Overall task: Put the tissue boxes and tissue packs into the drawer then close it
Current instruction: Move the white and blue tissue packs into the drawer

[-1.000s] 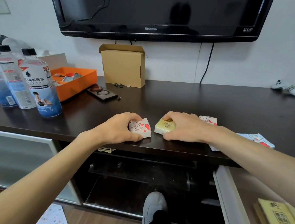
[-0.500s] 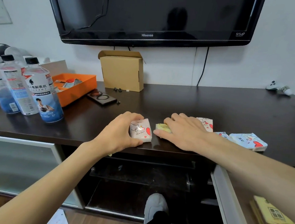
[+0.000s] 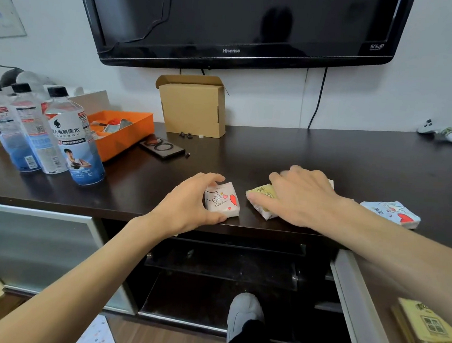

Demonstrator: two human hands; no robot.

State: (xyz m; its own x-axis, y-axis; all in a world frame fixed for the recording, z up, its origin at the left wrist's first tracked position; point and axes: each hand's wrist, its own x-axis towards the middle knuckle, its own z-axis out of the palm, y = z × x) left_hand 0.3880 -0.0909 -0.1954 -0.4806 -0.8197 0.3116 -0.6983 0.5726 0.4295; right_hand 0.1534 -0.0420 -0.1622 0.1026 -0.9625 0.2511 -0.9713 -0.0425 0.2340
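Observation:
On the dark TV cabinet top (image 3: 355,160), my left hand (image 3: 190,203) grips a white tissue pack with red hearts (image 3: 224,201) near the front edge, thumb below and fingers above it. My right hand (image 3: 301,196) lies flat over a yellow tissue pack (image 3: 262,198), fingers spread; another pack behind it is mostly hidden. A white and blue pack with a red heart (image 3: 390,212) rests to the right. The open drawer (image 3: 349,303) at lower right holds yellow tissue boxes (image 3: 428,333).
Three water bottles (image 3: 68,137) stand at the left, beside an orange tray (image 3: 125,128). A cardboard box (image 3: 193,106) and a dark phone case (image 3: 163,146) sit behind. A game controller (image 3: 437,129) lies far right. My shoe (image 3: 244,313) is below.
My right hand has flattened and spread over the yellow pack, turning it a little. My left hand keeps its grip on the heart pack. The camera view has shifted slightly.

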